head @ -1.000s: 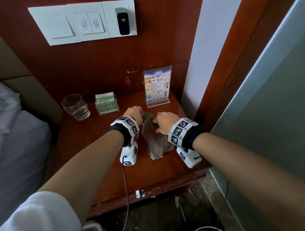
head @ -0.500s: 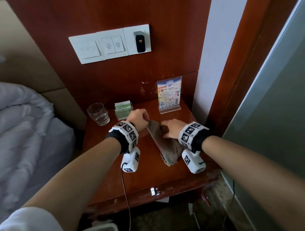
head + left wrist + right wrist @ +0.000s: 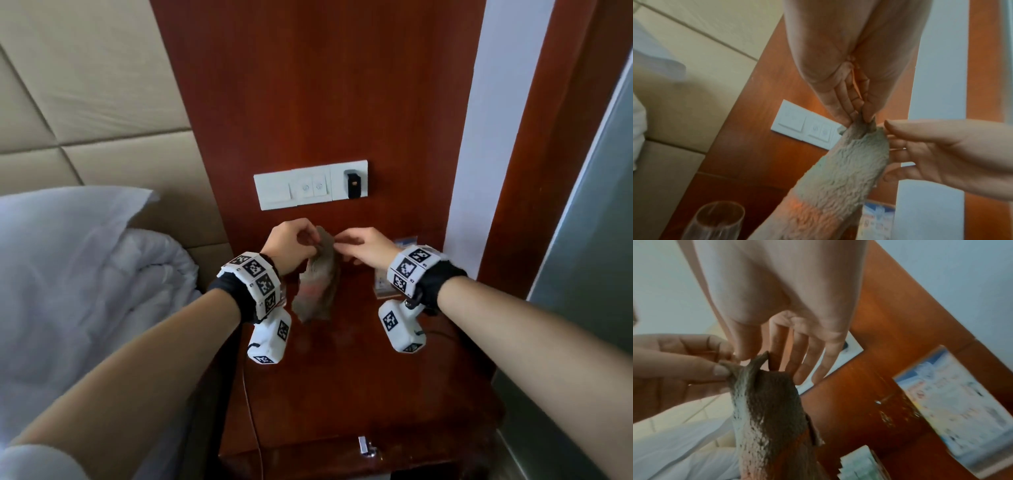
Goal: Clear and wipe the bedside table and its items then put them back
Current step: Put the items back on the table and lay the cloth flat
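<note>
A grey-brown fluffy cloth hangs in the air above the dark red wooden bedside table. My left hand pinches its top left corner between thumb and fingertips. Close beside it, my right hand pinches the other top corner with thumb and forefinger, its remaining fingers straight. The left wrist view shows the cloth drooping from both pinches. In the right wrist view the cloth shows its darker side.
A clear glass stands at the table's back left. A stack of green-printed packets and an acrylic sign stand at the back. A white switch panel is on the wall. A bed with white duvet lies left.
Both hands have lifted the cloth off the table top, so it now hangs from its upper corners. The head view has tilted up toward the wall.
</note>
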The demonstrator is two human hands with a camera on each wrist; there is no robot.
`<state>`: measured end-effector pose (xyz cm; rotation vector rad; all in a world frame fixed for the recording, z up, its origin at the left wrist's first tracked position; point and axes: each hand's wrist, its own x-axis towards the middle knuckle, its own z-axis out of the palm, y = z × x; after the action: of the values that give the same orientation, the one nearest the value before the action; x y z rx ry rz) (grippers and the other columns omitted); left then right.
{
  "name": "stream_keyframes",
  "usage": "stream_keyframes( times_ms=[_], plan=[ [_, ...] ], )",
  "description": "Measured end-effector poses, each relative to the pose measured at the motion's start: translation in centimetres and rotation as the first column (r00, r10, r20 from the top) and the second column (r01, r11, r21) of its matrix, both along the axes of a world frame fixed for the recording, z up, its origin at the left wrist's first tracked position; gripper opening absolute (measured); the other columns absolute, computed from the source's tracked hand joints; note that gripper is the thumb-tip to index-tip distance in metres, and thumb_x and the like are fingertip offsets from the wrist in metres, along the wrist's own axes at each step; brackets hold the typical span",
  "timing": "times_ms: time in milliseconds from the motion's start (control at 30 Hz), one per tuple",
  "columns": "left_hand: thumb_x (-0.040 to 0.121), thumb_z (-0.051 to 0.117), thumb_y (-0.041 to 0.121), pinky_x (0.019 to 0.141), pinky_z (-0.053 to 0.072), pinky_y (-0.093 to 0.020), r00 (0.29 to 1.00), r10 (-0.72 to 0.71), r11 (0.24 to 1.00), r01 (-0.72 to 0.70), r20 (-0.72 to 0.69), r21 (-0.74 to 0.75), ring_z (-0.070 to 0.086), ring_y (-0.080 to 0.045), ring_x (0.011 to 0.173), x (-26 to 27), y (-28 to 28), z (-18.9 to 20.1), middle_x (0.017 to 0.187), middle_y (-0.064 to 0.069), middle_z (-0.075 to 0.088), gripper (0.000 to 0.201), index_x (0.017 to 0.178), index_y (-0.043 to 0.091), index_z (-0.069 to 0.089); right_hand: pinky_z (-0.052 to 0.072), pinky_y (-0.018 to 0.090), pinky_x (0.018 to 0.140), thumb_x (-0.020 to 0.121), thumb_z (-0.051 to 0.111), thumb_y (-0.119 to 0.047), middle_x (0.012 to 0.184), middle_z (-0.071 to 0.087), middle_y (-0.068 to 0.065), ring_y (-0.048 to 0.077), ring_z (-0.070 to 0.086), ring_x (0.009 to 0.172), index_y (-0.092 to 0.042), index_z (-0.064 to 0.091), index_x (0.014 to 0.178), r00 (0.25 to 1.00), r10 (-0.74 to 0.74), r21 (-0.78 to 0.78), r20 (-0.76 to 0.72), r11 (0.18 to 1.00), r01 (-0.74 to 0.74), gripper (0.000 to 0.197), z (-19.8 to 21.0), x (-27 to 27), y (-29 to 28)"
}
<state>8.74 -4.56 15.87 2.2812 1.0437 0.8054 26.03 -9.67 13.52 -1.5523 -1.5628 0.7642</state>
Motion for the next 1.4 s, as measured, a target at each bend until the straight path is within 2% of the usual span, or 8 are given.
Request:
stream_keyframes(
  times_ms=[267,467,667,900,1000,1167,1300,1400],
  plan=[
    [0.071,0.069,-0.003,0.059,0.041,-0.003,0.995,0.083,0.984,-0.09,0.048,0.152,0.055,-0.002,0.063,-4.8,-0.6,6.9,0.07,0.009,0.06,0.022,0.076,0.017,0.06,0.043,0.031,0.087,0.084,0.065,-0.01,0.098,0.067,0.009,0.017,0.058,0.093,-0.004,0.069,0.097,0.992,-0.057,0.229,0.11,0.973,0.031,0.015,7.2,-5.1,1.1],
    [0.071,0.071,0.0,0.077,0.049,-0.031,0.989,0.146,0.977,-0.149,0.027,0.154,0.057,-0.016,0.077,-8.3,-0.9,9.6,0.071,0.01,0.057,0.031,0.09,0.02,0.057,0.034,0.018,0.046,0.085,0.06,-0.007,0.059,0.049,0.0,0.01,0.044,0.051,-0.006,0.062,0.078,0.986,-0.117,0.276,0.121,0.958,0.08,0.007,12.0,-7.0,0.9],
    [0.079,0.068,0.008,0.086,0.045,-0.028,0.958,0.266,0.952,-0.244,-0.104,0.187,0.058,-0.028,0.105,-10.1,-0.9,11.4,0.112,-0.011,0.062,0.052,0.129,0.009,0.052,0.03,0.022,0.047,0.083,0.054,-0.004,0.059,0.049,-0.005,0.011,0.038,0.049,-0.022,0.062,0.073,0.988,-0.127,0.302,0.085,0.949,0.096,0.022,15.0,-7.7,0.8],
    [0.09,0.053,0.007,0.08,0.042,-0.025,0.931,0.226,0.972,-0.195,-0.286,0.131,0.059,-0.027,0.103,-10.8,-0.1,11.5,0.108,-0.012,0.065,0.025,0.112,0.006,0.065,0.03,0.009,0.049,0.09,0.06,-0.017,0.066,0.047,-0.009,0.003,0.038,0.057,-0.012,0.062,0.083,0.98,0.003,0.292,0.2,0.954,-0.063,0.009,15.9,-7.6,-0.3],
    [0.09,0.054,0.01,0.081,0.043,-0.027,0.939,0.153,0.987,-0.132,-0.31,0.086,0.058,-0.022,0.087,-10.8,0.0,10.6,0.089,-0.008,0.063,0.013,0.093,0.01,0.066,0.028,0.02,0.054,0.087,0.062,-0.017,0.066,0.04,0.008,0.012,0.033,0.057,0.01,0.058,0.087,0.981,-0.049,0.312,0.188,0.95,-0.012,0.028,16.1,-7.3,0.1],
    [0.092,0.055,0.015,0.07,0.044,-0.023,0.957,0.112,0.993,-0.113,-0.269,0.012,0.055,-0.01,0.066,-10.3,-0.2,8.9,0.065,0.005,0.056,0.034,0.059,0.021,0.051,0.034,0.031,0.073,0.083,0.064,-0.019,0.094,0.057,0.036,0.017,0.045,0.075,0.014,0.057,0.093,0.984,-0.065,0.348,0.168,0.938,0.002,0.035,16.4,-7.0,0.4],
    [0.088,0.062,0.014,0.062,0.041,-0.017,0.956,0.061,0.998,-0.066,-0.287,-0.01,0.056,-0.01,0.069,-9.4,-1.1,8.1,0.07,0.004,0.059,0.017,0.071,0.014,0.057,0.048,0.044,0.084,0.086,0.062,-0.016,0.1,0.062,0.03,0.028,0.055,0.078,0.007,0.064,0.093,0.983,-0.09,0.39,0.157,0.921,0.022,0.024,16.8,-7.1,-0.2],
    [0.081,0.069,0.016,0.076,0.044,-0.023,0.938,0.06,0.998,-0.06,-0.341,0.011,0.058,-0.013,0.082,-8.8,-1.6,7.4,0.086,0.0,0.066,0.015,0.094,0.011,0.067,0.043,0.035,0.076,0.088,0.061,-0.016,0.088,0.063,0.025,0.025,0.054,0.078,0.004,0.064,0.094,0.986,-0.12,0.424,0.113,0.904,0.062,0.021,17.3,-6.7,-0.5]
  ],
)
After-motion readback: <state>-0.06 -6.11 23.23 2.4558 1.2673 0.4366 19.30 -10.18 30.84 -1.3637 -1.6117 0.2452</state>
